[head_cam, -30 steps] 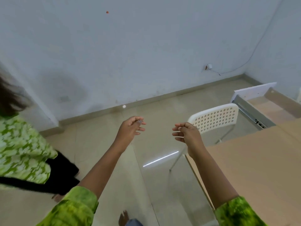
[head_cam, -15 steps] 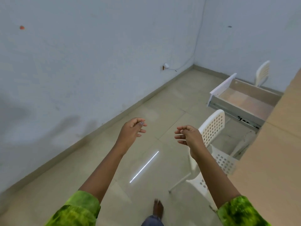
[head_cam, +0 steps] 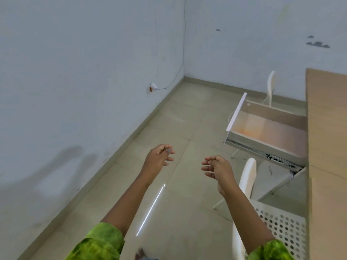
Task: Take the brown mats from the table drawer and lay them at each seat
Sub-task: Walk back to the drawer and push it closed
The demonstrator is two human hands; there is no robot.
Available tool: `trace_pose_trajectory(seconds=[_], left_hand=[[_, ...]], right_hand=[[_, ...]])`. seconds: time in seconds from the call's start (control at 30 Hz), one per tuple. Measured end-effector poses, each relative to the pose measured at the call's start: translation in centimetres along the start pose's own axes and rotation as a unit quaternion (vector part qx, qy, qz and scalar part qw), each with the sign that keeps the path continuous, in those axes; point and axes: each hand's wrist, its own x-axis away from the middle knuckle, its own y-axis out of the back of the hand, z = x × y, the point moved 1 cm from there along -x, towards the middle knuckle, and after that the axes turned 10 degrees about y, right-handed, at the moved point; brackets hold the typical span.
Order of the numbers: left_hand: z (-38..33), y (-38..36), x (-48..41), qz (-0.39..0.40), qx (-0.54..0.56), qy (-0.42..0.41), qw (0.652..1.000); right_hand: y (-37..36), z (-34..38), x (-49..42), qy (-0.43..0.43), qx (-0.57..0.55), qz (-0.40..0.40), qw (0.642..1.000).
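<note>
Brown mats are in neither hand: the left hand [head_cam: 159, 158] and right hand [head_cam: 217, 168] hover over the floor, fingers loosely curled, holding nothing. A white chair [head_cam: 247, 177] stands between them and the open drawer [head_cam: 262, 147] jutting from the desk's [head_cam: 326, 128] left edge. I'd step round the chair's backrest and reach in from above, though I cannot tell whether the drawer's brownish bottom is a mat.

Left hand [head_cam: 159, 156]: in the air above the floor, fingers loosely curled.
Right hand [head_cam: 217, 167]: level with it, fingers loosely curled.
Light brown wooden table [head_cam: 326, 128]: along the right edge.
White-fronted, tan-bottomed drawer [head_cam: 268, 132]: pulled out of the table's side.
White perforated plastic chair [head_cam: 277, 222]: beside the table, under the right forearm.
Second white chair [head_cam: 270, 87]: beyond the drawer.
</note>
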Motion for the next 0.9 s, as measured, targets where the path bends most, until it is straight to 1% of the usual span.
trace_pose_trajectory(seconds=[0.2,0.37,0.5,0.63,0.73,0.9], left_hand=[[-2.7,0.8,-11.5,0.096,-0.041,-0.004,0.995],[-6.2,0.0,-19.7,0.194,-0.098,-0.024,0.976],[-8.6,-2.2,-24.6,0.260,-0.115,-0.030,0.958],[-10.5,-4.9,-29.4,0.295,-0.128,-0.031,0.946],[-11.9,-8.0,-33.8,0.317,-0.139,-0.029,0.938],[-14.0,-13.6,-39.8,0.363,-0.169,0.011,0.916]], right_hand=[[-3.4,1.1,-7.0,-0.009,-0.038,-0.114,0.993],[-5.4,2.5,-11.6,-0.018,-0.086,-0.230,0.969],[-5.2,3.3,-15.0,-0.027,-0.105,-0.298,0.948],[-4.1,3.7,-18.5,-0.025,-0.119,-0.335,0.934],[-2.5,4.0,-22.1,-0.035,-0.154,-0.357,0.921],[1.0,3.5,-28.0,-0.104,-0.133,-0.380,0.909]])
